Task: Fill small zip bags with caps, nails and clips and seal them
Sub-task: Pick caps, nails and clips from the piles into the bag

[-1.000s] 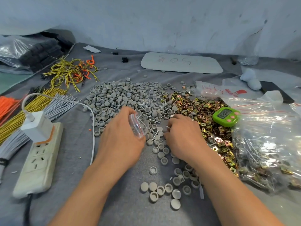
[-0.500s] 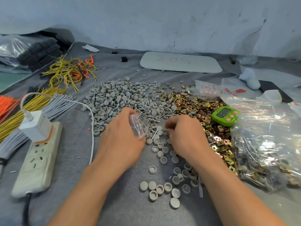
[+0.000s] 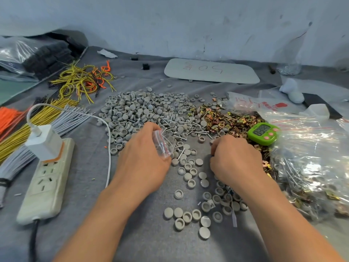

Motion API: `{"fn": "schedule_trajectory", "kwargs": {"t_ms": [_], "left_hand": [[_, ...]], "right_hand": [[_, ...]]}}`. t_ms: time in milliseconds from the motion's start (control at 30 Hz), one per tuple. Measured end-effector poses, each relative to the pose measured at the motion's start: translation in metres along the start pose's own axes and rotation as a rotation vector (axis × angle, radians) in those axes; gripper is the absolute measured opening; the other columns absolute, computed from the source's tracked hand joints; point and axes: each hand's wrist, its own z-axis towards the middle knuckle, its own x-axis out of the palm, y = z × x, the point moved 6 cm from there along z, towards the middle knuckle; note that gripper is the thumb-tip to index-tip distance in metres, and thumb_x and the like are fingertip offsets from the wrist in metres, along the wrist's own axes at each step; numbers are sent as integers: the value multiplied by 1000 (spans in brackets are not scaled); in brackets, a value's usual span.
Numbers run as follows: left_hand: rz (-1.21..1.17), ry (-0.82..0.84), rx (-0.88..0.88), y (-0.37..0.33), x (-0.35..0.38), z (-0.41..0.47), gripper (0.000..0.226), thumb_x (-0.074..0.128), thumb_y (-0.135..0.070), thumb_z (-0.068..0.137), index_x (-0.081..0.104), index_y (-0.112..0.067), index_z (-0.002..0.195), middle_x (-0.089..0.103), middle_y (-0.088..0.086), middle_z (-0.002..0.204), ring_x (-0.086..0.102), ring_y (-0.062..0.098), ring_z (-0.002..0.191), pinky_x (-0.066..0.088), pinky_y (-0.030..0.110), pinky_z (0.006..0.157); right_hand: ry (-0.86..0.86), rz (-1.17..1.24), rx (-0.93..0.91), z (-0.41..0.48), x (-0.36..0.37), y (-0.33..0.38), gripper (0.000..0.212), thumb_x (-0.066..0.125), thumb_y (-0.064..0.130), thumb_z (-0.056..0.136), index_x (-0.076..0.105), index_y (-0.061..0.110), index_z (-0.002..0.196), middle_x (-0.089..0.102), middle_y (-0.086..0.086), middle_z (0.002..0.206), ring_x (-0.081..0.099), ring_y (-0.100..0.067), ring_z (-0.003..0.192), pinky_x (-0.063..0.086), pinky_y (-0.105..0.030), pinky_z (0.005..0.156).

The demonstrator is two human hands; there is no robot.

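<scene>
1. Head view: at the far left, orange ties (image 3: 7,118) and yellow wires (image 3: 39,118) lie on the grey cloth (image 3: 90,167).
2. A white power strip (image 3: 47,182) lies next to them. A white charger (image 3: 45,142) is plugged into it.
3. A big pile of grey caps (image 3: 136,110) sits in the middle, past the hands.
4. The left hand (image 3: 143,163) holds a small zip bag (image 3: 164,144). Its fingers and thumb curl around the bag. The bag is clear with a red line near its top. It is up off the cloth, right in front of the cap pile. I cannot tell what is in it.
5. Silver nails (image 3: 181,130) lie mixed with caps just past the bag.
6. Some loose caps (image 3: 178,212) lie on the cloth between the two arms.
7. The right hand (image 3: 236,159) is knuckles up, near the left hand but not touching it. Its fingers are curled under tight. I cannot tell if it holds anything.
8. Gold clips (image 3: 226,121) lie in a heap past the right hand and along its right side.
9. A green timer (image 3: 263,133) sits at the edge of the clips.
10. A big clear bag (image 3: 311,163) lies at the far right, with nails and clips inside.
</scene>
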Motion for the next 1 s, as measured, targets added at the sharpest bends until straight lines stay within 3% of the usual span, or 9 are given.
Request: {"fn": "schedule_trajectory", "kwargs": {"t_ms": [167, 233, 300, 367, 433, 533, 633, 800, 1000], "left_hand": [[6, 15, -7, 2, -1, -1, 50, 80, -28, 82, 40, -47, 104, 55, -16, 93, 53, 2, 77, 42, 26, 61], [8, 20, -7, 1, -1, -1, 50, 81, -28, 82, 40, -46, 105, 55, -16, 92, 54, 1, 77, 45, 26, 62], [6, 19, 3, -1, -1, -1, 49, 81, -29, 82, 41, -45, 105, 55, -17, 90, 54, 1, 75, 44, 25, 60], [-3, 34, 24, -4, 2, -2, 52, 83, -28, 80, 42, -45, 106, 54, -19, 89, 52, -1, 75, 38, 20, 59], [-19, 76, 47, -9, 7, -4, 56, 86, -30, 76, 42, -45, 107, 54, -19, 92, 50, -4, 78, 34, 16, 61], [-65, 129, 66, -16, 12, -4, 62, 87, -31, 72, 41, -47, 109, 57, -22, 96, 52, -7, 82, 35, 16, 63], [-123, 128, 59, -21, 14, -5, 58, 84, -30, 70, 43, -46, 109, 62, -20, 98, 58, -1, 87, 42, 27, 67], [-238, 67, 36, -20, 7, -1, 47, 84, -34, 68, 51, -41, 101, 66, -16, 84, 59, -8, 78, 39, 16, 52], [-381, -20, 29, -12, -1, 3, 45, 77, -30, 61, 60, -36, 103, 67, -29, 94, 63, -6, 83, 47, 25, 69]], "right_hand": [[19, 63, -75, -4, 0, 11, 28, 62, 7, 86, 71, 25, 106, 71, -6, 97, 66, -32, 85, 53, -37, 68], [-46, 175, -117, -4, -1, 11, 31, 62, 5, 88, 74, 31, 103, 73, -1, 97, 69, -28, 88, 59, -39, 75], [-197, 470, -158, -5, -9, 7, 27, 67, 6, 91, 77, 31, 98, 74, 10, 88, 69, -14, 80, 61, -37, 76], [-359, 808, -182, -11, -21, 0, 24, 74, 7, 89, 79, 31, 90, 73, 16, 76, 69, -3, 72, 60, -26, 69], [-460, 1096, -179, -17, -31, -5, 23, 80, 7, 83, 80, 30, 86, 75, 14, 76, 71, -5, 68, 59, -23, 64], [-483, 1395, -172, -24, -35, -2, 20, 83, 5, 78, 81, 24, 82, 77, 4, 74, 71, -15, 63, 61, -30, 62], [-459, 1306, -275, -32, -36, 18, 22, 84, 3, 77, 80, 24, 78, 77, 7, 73, 73, -11, 65, 58, -23, 62], [-414, 1091, -423, -40, -39, 41, 21, 87, 8, 76, 82, 29, 77, 76, 19, 74, 73, -2, 73, 58, -19, 69], [-377, 1207, -354, -28, -37, 24, 19, 80, 8, 84, 83, 27, 82, 78, 16, 79, 75, -4, 78, 60, -24, 73]]}}
